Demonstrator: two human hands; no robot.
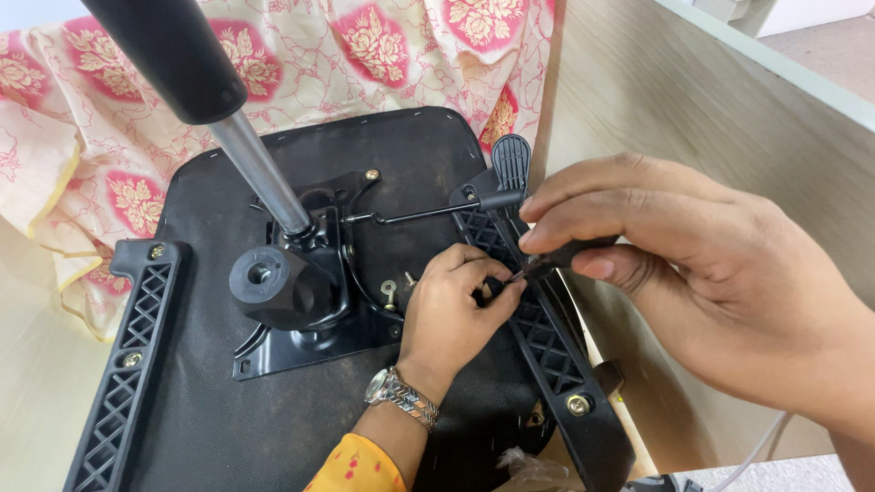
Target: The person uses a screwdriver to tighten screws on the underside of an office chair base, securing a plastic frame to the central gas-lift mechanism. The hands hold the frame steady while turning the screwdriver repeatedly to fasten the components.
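tool: a dark-handled screwdriver [558, 258] is gripped by the right hand [693, 292], tip aimed left onto the right armrest bracket [547, 342]
left hand [453, 310]: pinched shut at that tip, nearer the bracket
bracket axis: laid diagonally along the seat underside [228, 419]

Two hands [456, 305] [674, 264]; two black armrest brackets [123, 364] [556, 355]; one seat base [228, 419]; one wristwatch [401, 396]; one floral cloth [301, 55].

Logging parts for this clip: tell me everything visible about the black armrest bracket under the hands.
The right armrest bracket is a long black bar, plastic by its look, with a lattice of diamond-shaped openings. It lies flat along the right edge of the upturned chair seat, running diagonally. A brass-coloured bolt sits near its lower end. The left hand rests on its middle; the right hand holds a dark-handled tool over it.
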